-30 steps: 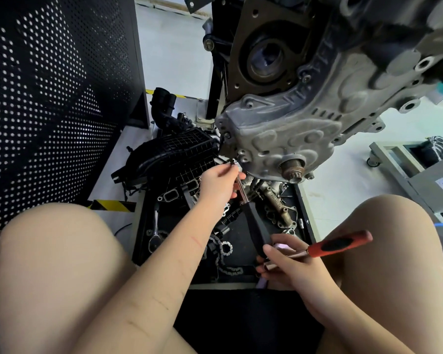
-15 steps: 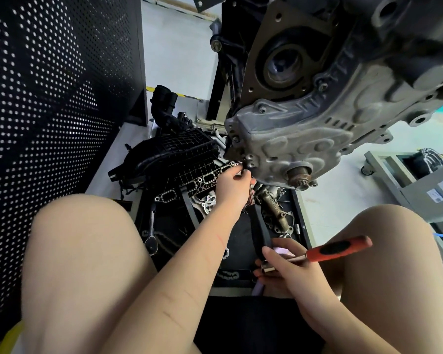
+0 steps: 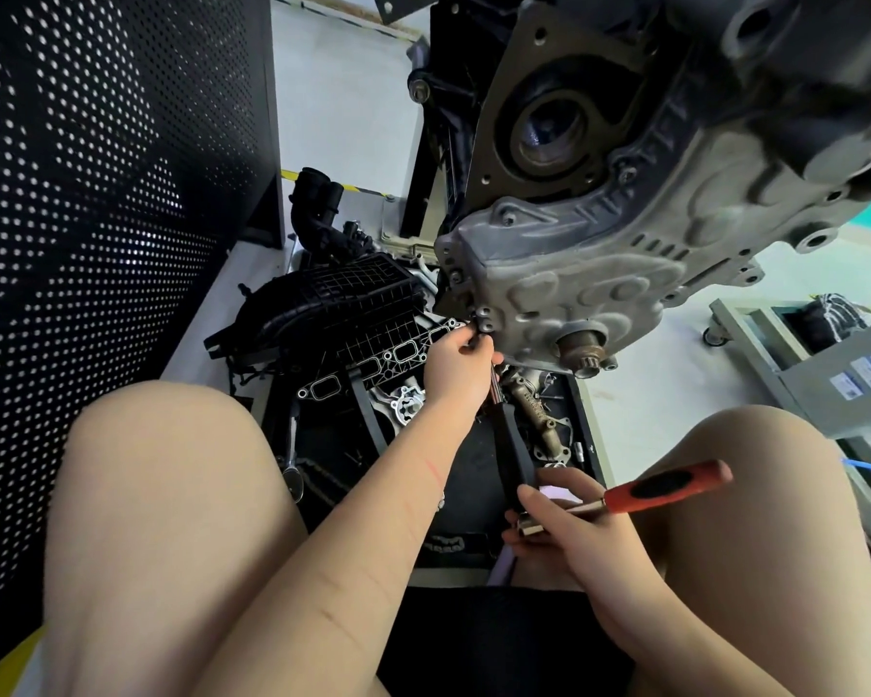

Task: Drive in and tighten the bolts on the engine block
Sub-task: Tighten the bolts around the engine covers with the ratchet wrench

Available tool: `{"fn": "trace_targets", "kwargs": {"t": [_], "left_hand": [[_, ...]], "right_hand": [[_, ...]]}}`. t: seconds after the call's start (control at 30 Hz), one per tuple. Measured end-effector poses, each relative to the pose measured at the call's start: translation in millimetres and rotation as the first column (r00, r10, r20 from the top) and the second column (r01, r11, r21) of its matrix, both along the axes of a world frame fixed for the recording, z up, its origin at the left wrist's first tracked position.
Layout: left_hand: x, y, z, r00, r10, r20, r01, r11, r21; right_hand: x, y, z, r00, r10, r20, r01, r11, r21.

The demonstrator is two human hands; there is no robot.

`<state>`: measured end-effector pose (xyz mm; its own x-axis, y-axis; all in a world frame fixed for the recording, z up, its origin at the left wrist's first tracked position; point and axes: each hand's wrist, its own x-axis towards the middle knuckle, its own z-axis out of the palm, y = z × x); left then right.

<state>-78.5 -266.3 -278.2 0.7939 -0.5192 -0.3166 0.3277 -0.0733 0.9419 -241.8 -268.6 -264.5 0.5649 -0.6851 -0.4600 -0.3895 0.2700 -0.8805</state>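
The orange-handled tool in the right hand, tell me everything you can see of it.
The orange-handled tool has an orange grip with a black inlay, which looks like plastic or rubber, and a thin bright metal shank ending in a small metal head near the fingers. It lies nearly level, the grip sticking out free to the right above the right thigh. The right hand pinches it at the shank and head end. Nothing else touches it, and it is away from the engine.

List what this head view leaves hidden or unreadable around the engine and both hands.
- Bolt at the grey cast-metal engine cover: hidden by the left hand's fingertips.
- Black-handled tool: its tip is behind the left hand, its end behind the right hand.
- Orange-handled ratchet: head buried in the right grip.
- Engine top: cut off by the frame edge.
- Grey cabinet labels: too small.
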Motion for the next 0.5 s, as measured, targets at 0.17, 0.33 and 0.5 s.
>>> {"fn": "trace_targets", "kwargs": {"t": [0.17,0.33,0.5], "left_hand": [[-2,0,2,1.0,0.023,-0.018,-0.022,1.0,0.0],[0,-1,2,0.999,0.023,-0.027,-0.023,1.0,0.008],[4,-2,0,1.0,0.025,-0.008,-0.025,0.999,0.024]], "right_hand": [[1,1,3,1.0,0.011,-0.006,-0.011,1.0,-0.022],[3,2,8,0.999,0.04,-0.013,-0.04,0.998,-0.057],[6,2,15,1.0,0.018,-0.01,-0.017,0.996,0.085]]}}
